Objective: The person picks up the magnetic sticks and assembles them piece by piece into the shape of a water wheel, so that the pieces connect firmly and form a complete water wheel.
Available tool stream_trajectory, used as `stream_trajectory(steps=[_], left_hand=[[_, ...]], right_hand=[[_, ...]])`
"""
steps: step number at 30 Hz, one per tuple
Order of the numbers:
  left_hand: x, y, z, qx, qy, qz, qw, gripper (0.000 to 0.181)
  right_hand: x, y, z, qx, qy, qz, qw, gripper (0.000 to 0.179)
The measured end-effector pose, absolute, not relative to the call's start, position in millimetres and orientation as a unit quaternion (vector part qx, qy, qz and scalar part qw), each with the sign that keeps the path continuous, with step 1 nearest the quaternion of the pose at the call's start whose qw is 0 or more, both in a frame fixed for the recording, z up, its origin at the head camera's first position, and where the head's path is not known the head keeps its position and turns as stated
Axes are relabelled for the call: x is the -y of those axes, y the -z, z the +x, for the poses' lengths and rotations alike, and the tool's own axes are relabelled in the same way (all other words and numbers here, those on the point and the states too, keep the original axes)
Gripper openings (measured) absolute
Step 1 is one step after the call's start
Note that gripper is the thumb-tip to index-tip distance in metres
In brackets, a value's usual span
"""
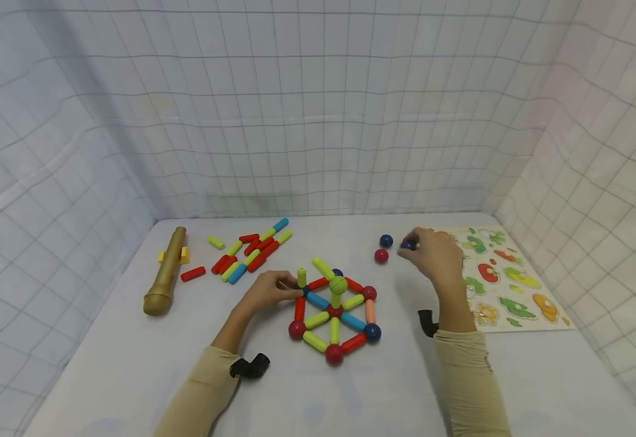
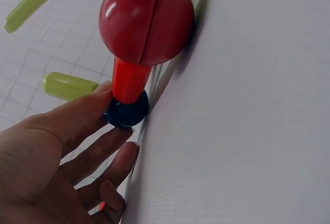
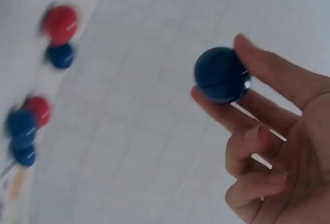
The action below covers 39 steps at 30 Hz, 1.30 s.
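Note:
A hexagonal wheel of magnetic rods and balls lies on the table, with a red ball [image 1: 335,311] at its hub. Above the hub, an upright rod carries a green ball [image 1: 338,284], from which a green rod [image 1: 322,267] slants up. My left hand [image 1: 266,291] pinches the blue corner ball [image 2: 126,113] of the wheel between thumb and fingers; a short green rod [image 1: 301,277] stands upright on that ball. Raised at the right, my right hand [image 1: 433,252] holds a separate blue ball [image 3: 220,74] between thumb and fingertips, its other fingers curled.
Loose red, green and blue rods [image 1: 252,255] lie at the back left. Farther left, a gold-brown club-shaped tube [image 1: 166,273] rests by a yellow block [image 1: 185,255]. Loose red [image 1: 381,255] and blue balls [image 1: 386,241] sit near my right hand, beside a vegetable puzzle board [image 1: 514,279].

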<state>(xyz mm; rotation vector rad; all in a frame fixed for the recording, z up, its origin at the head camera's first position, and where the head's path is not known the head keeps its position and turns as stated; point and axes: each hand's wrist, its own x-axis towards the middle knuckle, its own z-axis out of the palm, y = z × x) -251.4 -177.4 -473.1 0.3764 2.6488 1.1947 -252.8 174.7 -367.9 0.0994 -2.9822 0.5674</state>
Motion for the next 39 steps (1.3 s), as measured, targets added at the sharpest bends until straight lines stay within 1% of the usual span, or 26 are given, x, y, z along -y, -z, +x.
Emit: stream_trajectory(steps=[2, 4, 6, 9, 12, 15, 20, 23, 30, 33, 36, 39], left_hand=[[177.5, 472.7, -253.5, -0.897, -0.408, 0.128, 0.112, 0.027], [177.6, 472.0, -255.4, -0.894, -0.414, 0.127, 0.117, 0.025], [177.4, 472.8, -257.8, -0.891, -0.419, 0.128, 0.118, 0.023], [175.2, 474.7, -259.8, -0.883, -0.434, 0.130, 0.125, 0.023], [171.9, 478.1, -260.8, -0.876, -0.443, 0.132, 0.136, 0.024], [168.9, 480.9, -261.1, -0.873, -0.448, 0.132, 0.144, 0.023], [165.9, 481.0, -260.6, -0.873, -0.447, 0.136, 0.138, 0.020], [163.6, 480.8, -260.2, -0.872, -0.449, 0.137, 0.137, 0.018], [156.8, 482.8, -258.8, -0.870, -0.456, 0.117, 0.147, 0.018], [155.7, 482.7, -258.2, -0.870, -0.457, 0.116, 0.145, 0.018], [156.0, 482.2, -257.5, -0.871, -0.457, 0.114, 0.142, 0.018], [157.3, 481.8, -256.8, -0.871, -0.459, 0.107, 0.141, 0.017]], right_hand=[[-138.2, 346.9, -243.1, 0.968, -0.205, 0.113, 0.092, 0.041], [-103.9, 331.7, -238.9, 0.953, -0.210, 0.191, 0.107, 0.041], [-76.9, 322.3, -239.4, 0.942, -0.202, 0.248, 0.099, 0.041], [-53.5, 318.6, -243.9, 0.942, -0.175, 0.280, 0.064, 0.040], [-45.2, 323.2, -248.7, 0.947, -0.153, 0.282, 0.019, 0.041], [-43.7, 331.7, -252.4, 0.950, -0.146, 0.277, -0.007, 0.041], [-39.3, 342.3, -255.5, 0.948, -0.144, 0.283, -0.013, 0.035], [-35.1, 346.9, -256.5, 0.950, -0.133, 0.280, -0.026, 0.032], [-29.7, 359.8, -259.9, 0.956, -0.105, 0.265, -0.063, 0.032], [-29.9, 362.9, -259.1, 0.955, -0.108, 0.266, -0.070, 0.034], [-36.2, 361.3, -253.0, 0.955, -0.122, 0.265, -0.058, 0.037], [-55.5, 356.9, -238.0, 0.958, -0.132, 0.251, -0.043, 0.036]])
